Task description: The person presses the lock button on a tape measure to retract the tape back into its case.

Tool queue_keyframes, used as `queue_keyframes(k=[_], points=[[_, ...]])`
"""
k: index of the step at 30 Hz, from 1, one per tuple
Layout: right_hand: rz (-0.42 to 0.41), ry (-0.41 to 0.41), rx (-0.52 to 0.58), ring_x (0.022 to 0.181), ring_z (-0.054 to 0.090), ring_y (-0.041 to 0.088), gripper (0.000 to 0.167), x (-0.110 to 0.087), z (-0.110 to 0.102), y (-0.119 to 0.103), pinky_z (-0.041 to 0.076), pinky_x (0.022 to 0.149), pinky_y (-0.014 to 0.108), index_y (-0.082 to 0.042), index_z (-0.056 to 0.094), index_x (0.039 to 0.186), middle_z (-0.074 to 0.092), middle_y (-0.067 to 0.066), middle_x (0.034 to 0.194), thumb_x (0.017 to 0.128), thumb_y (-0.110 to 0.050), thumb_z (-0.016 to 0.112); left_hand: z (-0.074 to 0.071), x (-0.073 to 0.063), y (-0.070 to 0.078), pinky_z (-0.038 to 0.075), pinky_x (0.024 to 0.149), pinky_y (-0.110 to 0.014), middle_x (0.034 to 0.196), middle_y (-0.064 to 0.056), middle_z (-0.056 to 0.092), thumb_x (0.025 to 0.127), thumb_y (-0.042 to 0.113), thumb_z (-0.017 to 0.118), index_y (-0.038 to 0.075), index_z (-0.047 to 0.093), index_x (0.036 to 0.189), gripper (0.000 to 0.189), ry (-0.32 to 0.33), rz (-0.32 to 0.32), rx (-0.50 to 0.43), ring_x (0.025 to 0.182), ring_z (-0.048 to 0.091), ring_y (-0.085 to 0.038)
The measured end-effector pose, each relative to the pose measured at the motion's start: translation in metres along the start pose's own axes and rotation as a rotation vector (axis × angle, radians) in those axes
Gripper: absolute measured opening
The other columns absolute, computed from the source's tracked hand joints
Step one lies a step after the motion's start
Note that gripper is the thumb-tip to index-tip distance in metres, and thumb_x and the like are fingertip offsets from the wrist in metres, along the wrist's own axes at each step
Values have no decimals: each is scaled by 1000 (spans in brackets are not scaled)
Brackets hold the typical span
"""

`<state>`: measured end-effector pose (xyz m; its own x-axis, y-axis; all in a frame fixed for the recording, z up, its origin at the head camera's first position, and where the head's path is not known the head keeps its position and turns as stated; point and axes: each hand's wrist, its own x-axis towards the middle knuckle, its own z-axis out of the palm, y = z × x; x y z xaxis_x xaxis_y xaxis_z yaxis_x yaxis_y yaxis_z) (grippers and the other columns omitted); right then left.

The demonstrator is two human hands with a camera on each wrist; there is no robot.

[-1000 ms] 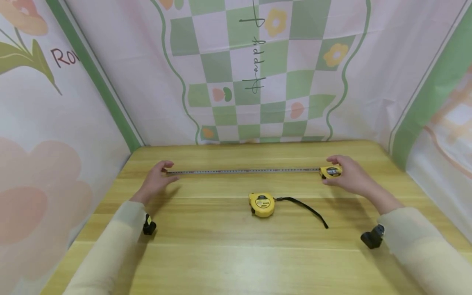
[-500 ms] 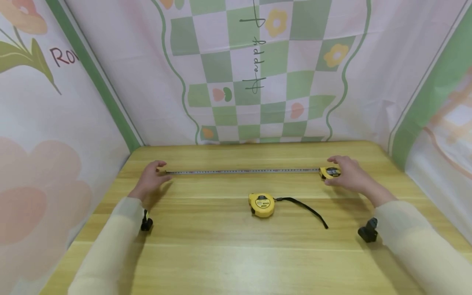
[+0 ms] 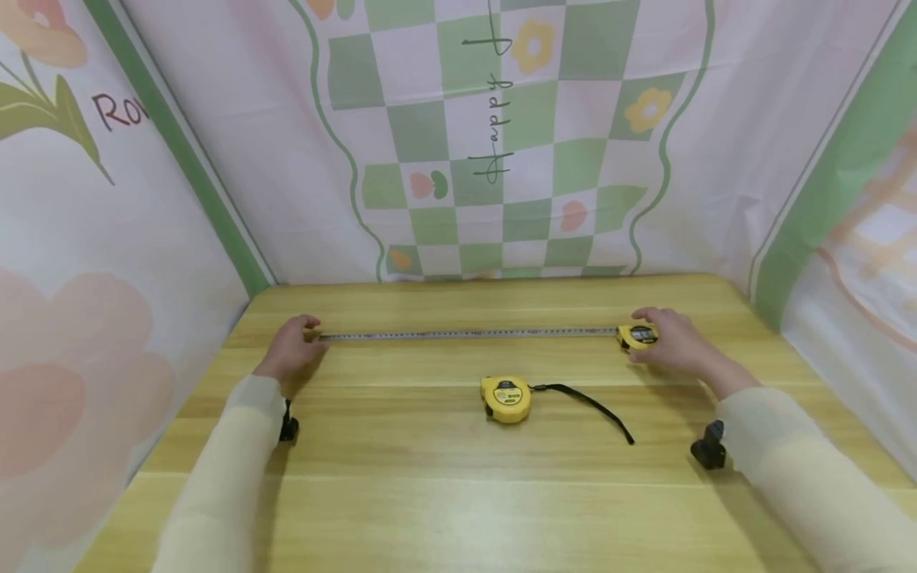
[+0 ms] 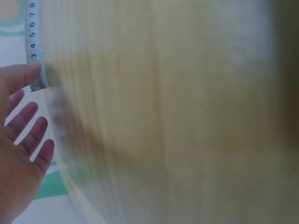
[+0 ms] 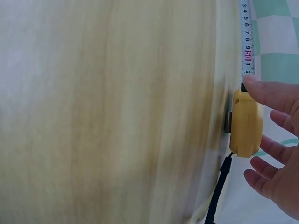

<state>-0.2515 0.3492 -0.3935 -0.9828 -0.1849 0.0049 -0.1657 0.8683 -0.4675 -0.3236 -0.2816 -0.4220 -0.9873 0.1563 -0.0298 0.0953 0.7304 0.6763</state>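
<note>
A yellow tape measure lies at the back of the table, its blade drawn out leftward in a straight line. Around the blade's end my left hand is spread, thumb and forefinger apart on either side. In the left wrist view the thumb overlaps the blade's end; contact cannot be told. My right hand cups the yellow case with fingers extended and a gap visible around it. Its thumb overlaps the front edge, near the red 50 mark. A second yellow tape measure lies nearer, apart from both hands.
A black wrist strap trails right from the nearer tape measure. The wooden table meets a patterned cloth at its back edge. Black cameras sit on both wrists.
My left hand has drawn leftward off the blade's end, then come slightly closer to it. My right hand has shifted slightly about the case. Both tape measures lie where they were.
</note>
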Motion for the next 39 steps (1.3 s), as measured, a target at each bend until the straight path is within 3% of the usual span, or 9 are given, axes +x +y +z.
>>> queue_keyframes(k=[8,15,23,27,39], points=[[8,-11,1,122,26,60,80,0,5,3,23,99,71,10,36,139,33,40,135,81,-23,80,2,5,1,33,104,-58,135,-30,46,96,11,59,-8,45,134,45,14,16,159,125,42,-46],[-5,-8,-2,123,25,59,78,4,8,3,21,101,70,10,36,139,34,40,136,82,-20,79,4,7,5,36,102,-57,128,-30,52,96,7,58,-10,50,128,37,30,31,244,119,47,-46],[-15,-22,-18,120,30,58,75,10,11,8,26,99,69,11,37,138,36,41,132,83,-19,78,6,8,6,42,96,-56,117,-28,57,96,3,57,-9,59,116,24,57,59,301,110,53,-44],[-17,-21,-20,118,32,58,72,11,13,10,27,98,68,12,38,137,38,41,130,83,-16,77,6,9,6,41,96,-56,116,-26,57,96,2,55,-6,62,111,18,62,41,310,109,52,-43],[-15,-32,-31,116,34,57,68,11,14,10,30,97,68,13,39,135,39,40,128,86,-17,75,4,9,7,43,93,-56,113,-25,61,97,2,53,-5,64,109,17,41,46,321,108,55,-43]])
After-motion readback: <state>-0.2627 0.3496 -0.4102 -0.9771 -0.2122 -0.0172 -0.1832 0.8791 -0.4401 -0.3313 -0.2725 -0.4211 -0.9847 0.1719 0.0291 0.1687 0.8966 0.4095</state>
